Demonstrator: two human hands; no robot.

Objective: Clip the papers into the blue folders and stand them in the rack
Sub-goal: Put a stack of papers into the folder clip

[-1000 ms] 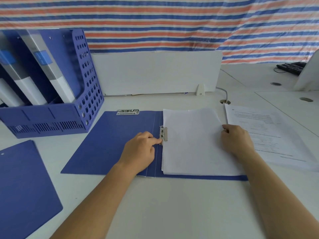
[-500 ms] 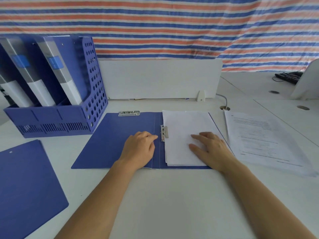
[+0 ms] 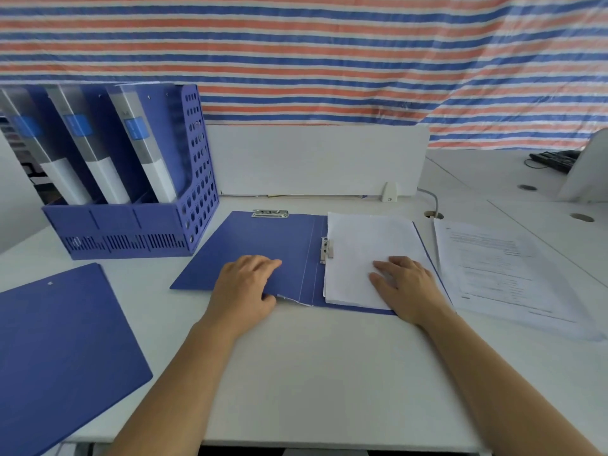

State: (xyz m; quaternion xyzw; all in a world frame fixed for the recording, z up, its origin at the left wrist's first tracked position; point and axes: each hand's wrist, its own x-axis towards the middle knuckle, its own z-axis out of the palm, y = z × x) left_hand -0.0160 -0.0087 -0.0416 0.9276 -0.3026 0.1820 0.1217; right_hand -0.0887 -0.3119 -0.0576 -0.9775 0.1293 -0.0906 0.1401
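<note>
An open blue folder (image 3: 250,245) lies flat in the middle of the desk. A stack of white papers (image 3: 362,245) sits on its right half, under the metal side clip (image 3: 326,250). My left hand (image 3: 245,287) is on the left cover at its front edge, fingers on top and thumb under the slightly raised corner. My right hand (image 3: 408,287) presses flat on the papers, fingers apart. The blue rack (image 3: 131,232) stands at the back left, with three folders (image 3: 144,153) leaning upright in it.
A closed blue folder (image 3: 59,340) lies at the front left, reaching the desk edge. A loose pile of printed papers (image 3: 500,268) lies to the right of the open folder. A white divider panel (image 3: 316,159) runs along the back, and a keyboard (image 3: 552,159) sits far right.
My left hand left the side clip and slid left to the cover's front edge, pinching its corner. My right hand moved from the papers' right edge to rest flat on them.
</note>
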